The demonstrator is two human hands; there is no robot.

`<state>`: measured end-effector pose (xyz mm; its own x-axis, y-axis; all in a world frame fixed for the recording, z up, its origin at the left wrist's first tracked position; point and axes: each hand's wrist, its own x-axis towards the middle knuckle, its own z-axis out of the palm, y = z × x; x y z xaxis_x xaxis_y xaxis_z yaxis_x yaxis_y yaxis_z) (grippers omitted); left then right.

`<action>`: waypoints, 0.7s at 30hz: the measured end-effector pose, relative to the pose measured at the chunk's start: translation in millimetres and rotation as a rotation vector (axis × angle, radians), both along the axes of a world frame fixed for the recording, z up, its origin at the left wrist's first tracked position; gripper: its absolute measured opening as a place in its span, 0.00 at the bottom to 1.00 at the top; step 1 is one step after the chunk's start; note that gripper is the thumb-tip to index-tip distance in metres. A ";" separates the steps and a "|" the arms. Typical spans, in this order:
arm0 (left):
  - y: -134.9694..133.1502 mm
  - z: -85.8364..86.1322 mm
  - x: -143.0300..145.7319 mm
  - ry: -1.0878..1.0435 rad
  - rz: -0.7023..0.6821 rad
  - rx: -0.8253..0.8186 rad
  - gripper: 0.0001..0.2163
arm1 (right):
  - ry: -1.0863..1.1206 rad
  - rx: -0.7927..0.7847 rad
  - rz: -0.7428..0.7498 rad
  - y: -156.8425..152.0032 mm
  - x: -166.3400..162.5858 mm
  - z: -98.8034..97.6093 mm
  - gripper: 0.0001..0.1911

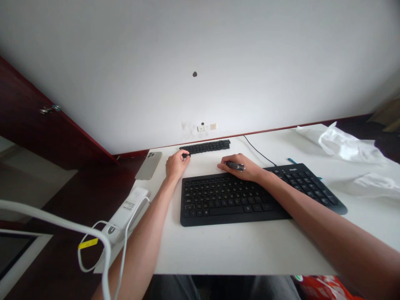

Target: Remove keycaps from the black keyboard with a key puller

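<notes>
A black keyboard [218, 211] lies on the white table in front of me, its right part crossed by my right forearm. Beyond it, along the back edge, black keycaps [206, 147] stand in several tight rows. My left hand [176, 165] is at the left end of those rows, thumb and forefinger pinched on a small black piece that looks like a keycap [185, 156]. Resting over the keyboard's top edge, my right hand [239, 166] is closed around a dark pen-like tool [234, 166] with a shiny end. The tool's exact kind is unclear.
A phone [149, 166] and a white power strip [128, 212] with cables line the left edge. A thin teal stick [291, 161] shows behind the keyboard. White plastic bags [340, 139] lie right; wall sockets [206, 127] are behind. The keyboard's cable [259, 151] runs backward.
</notes>
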<state>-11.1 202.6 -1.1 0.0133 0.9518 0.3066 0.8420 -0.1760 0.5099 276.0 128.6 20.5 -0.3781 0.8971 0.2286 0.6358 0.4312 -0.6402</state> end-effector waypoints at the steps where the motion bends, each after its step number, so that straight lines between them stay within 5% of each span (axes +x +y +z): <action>1: -0.1 0.4 0.2 0.006 0.001 -0.010 0.07 | -0.001 0.000 0.000 0.1 0.0 0.0 0.20; 21: 1.8 -1.5 -3.7 -0.166 -0.056 0.074 0.09 | 0.042 -0.098 -0.075 -1.3 -3.1 4.7 0.24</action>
